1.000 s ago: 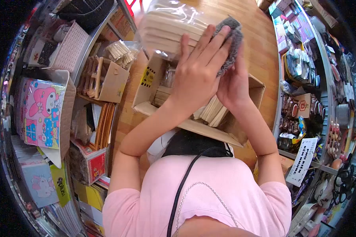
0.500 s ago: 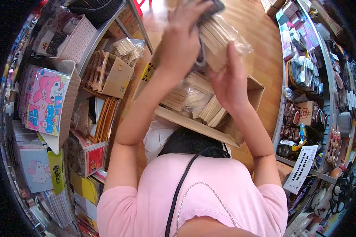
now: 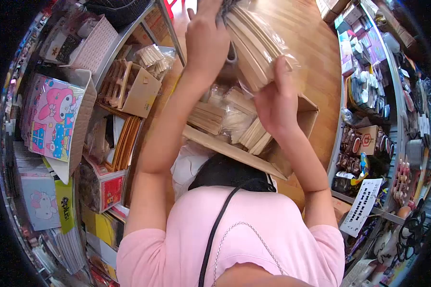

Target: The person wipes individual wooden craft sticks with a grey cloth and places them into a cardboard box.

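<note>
My right hand (image 3: pixel 277 98) grips the lower end of a clear plastic bag of flat wooden sticks (image 3: pixel 256 48), thumb on top. The bag is tilted and held over an open cardboard box (image 3: pixel 239 152). At the bag's upper left end, my left hand (image 3: pixel 207 40) is closed around a dark grey, cloth-like thing (image 3: pixel 229 6) that presses against the bag; a grey loop (image 3: pixel 232 53) hangs below the hand. Inside the box lie more bagged bundles of wooden sticks (image 3: pixel 254 134).
Packed shelves flank me: on the left, a small carton of wooden pieces (image 3: pixel 141 91), a pink basket (image 3: pixel 96 43) and cartoon-printed packs (image 3: pixel 57 117); on the right, hanging goods and a white printed sign (image 3: pixel 363 206). Wooden floor (image 3: pixel 311 57) shows beyond the box.
My left hand has moved left and a little down with the grey thing, uncovering more of the bag. The bag has shifted slightly left, still in my right hand.
</note>
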`<state>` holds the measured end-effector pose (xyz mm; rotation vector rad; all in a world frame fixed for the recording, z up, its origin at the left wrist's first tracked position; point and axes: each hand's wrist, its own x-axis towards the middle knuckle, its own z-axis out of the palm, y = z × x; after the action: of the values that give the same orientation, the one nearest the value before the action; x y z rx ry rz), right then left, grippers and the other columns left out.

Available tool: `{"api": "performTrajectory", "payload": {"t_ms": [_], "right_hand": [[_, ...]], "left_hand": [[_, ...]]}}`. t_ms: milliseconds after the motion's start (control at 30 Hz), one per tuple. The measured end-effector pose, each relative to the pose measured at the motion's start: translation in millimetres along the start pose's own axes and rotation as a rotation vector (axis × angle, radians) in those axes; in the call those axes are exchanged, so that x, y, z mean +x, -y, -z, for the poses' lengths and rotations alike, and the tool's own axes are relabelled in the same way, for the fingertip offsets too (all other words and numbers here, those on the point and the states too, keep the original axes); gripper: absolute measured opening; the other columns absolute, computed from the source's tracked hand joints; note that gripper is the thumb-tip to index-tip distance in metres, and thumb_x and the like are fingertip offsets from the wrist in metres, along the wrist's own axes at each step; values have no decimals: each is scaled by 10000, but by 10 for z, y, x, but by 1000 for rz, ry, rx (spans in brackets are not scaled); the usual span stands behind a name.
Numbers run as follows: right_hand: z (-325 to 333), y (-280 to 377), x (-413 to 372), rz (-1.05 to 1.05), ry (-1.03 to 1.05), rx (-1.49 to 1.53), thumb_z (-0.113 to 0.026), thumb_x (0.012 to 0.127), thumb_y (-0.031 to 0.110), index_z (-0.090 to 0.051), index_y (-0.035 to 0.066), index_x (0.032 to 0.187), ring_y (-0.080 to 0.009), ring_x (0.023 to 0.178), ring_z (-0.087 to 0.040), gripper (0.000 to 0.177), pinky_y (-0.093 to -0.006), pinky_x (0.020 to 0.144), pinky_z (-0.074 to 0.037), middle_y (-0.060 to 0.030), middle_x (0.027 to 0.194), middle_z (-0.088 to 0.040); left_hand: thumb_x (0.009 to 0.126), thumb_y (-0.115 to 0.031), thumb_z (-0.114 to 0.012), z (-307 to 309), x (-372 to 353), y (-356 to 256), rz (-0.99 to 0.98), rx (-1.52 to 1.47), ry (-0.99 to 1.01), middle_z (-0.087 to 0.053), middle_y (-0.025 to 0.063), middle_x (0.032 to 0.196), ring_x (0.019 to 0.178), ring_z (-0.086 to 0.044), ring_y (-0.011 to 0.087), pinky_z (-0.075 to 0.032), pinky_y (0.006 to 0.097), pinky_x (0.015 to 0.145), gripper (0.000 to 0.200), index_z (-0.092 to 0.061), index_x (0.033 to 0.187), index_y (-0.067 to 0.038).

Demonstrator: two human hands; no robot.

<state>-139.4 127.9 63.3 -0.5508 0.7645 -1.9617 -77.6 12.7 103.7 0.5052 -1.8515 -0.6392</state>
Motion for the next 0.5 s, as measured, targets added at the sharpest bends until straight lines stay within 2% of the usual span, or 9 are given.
{"api": "performTrajectory", "payload": {"t_ms": [67, 100, 167, 267, 300, 367, 400, 433, 500], "right_hand": [[-10, 33, 36, 14, -22, -12, -418, 923, 360, -371, 56, 1266, -216, 1145, -446, 461, -361, 976, -342, -86, 1235, -465], [-10, 47, 52, 23, -49, -20, -401, 929, 364, -362, 51, 1272, -226, 1150, -442, 466, -345, 958, -358, -101, 1225, -466], [90, 49, 56, -22, 19, 166, -378, 938, 335, -342, 62, 1300, -229, 1183, -418, 455, -350, 985, -327, -108, 1269, -441], [31, -5, 67, 56, -66, -22, -394, 934, 337, -344, 55, 1296, -209, 1204, -397, 462, -350, 1006, -308, -93, 1305, -414], [15, -9, 70, 98, -108, -112, -402, 932, 339, -344, 51, 1294, -199, 1215, -387, 466, -350, 1017, -299, -85, 1322, -400], [-3, 7, 14, 49, -7, -5, -412, 928, 348, -330, 47, 1295, -211, 1193, -412, 482, -364, 1007, -314, -98, 1306, -412], [3, -9, -7, 33, 6, -32, -418, 924, 361, -335, 46, 1290, -217, 1181, -426, 490, -374, 996, -327, -101, 1293, -424], [21, -34, -14, 17, 17, -59, -424, 920, 374, -340, 46, 1285, -223, 1168, -439, 498, -384, 985, -339, -104, 1280, -436], [75, -59, 6, 8, -38, -89, -429, 914, 392, -361, 46, 1271, -233, 1160, -446, 502, -404, 977, -351, -106, 1273, -445]], "left_hand": [[736, 35, -451, -110, -232, 75, -1, 77, -33, -501, 101, 1223, 1197, -424, 293, -326, 515, 973, 453, -484, 1175, -74], [729, 43, -454, -154, -401, -55, -23, 93, 29, -467, 106, 1266, 1224, -389, 304, -312, 502, 992, 480, -467, 1196, -65], [726, 48, -448, -312, -735, -251, -195, 139, 146, -419, 123, 1313, 1244, -360, 318, -300, 502, 1003, 516, -443, 1231, -58], [733, 48, -426, -262, -509, -122, -292, 255, 140, -394, 131, 1335, 1253, -345, 329, -263, 508, 1024, 537, -426, 1260, -55], [733, 48, -426, -220, -387, -41, -291, 255, 133, -394, 131, 1335, 1253, -345, 329, -263, 508, 1024, 537, -426, 1260, -55], [735, 50, -430, -97, -125, 32, -289, 368, 23, -409, 136, 1326, 1244, -347, 342, -271, 487, 1013, 582, -411, 1297, -95], [809, 104, -356, -62, -43, -61, -89, 361, -44, -505, 136, 1239, 1089, -526, 267, -391, 389, 980, 525, -395, 1305, -66], [809, 104, -356, -38, -43, 39, -91, 363, -49, -505, 136, 1239, 1089, -526, 267, -391, 389, 980, 525, -395, 1305, -66], [781, 34, -417, -18, -92, 368, 3, 197, -69, -439, 166, 1290, 1220, -371, 351, -300, 437, 1003, 527, -395, 1298, -61]]}}
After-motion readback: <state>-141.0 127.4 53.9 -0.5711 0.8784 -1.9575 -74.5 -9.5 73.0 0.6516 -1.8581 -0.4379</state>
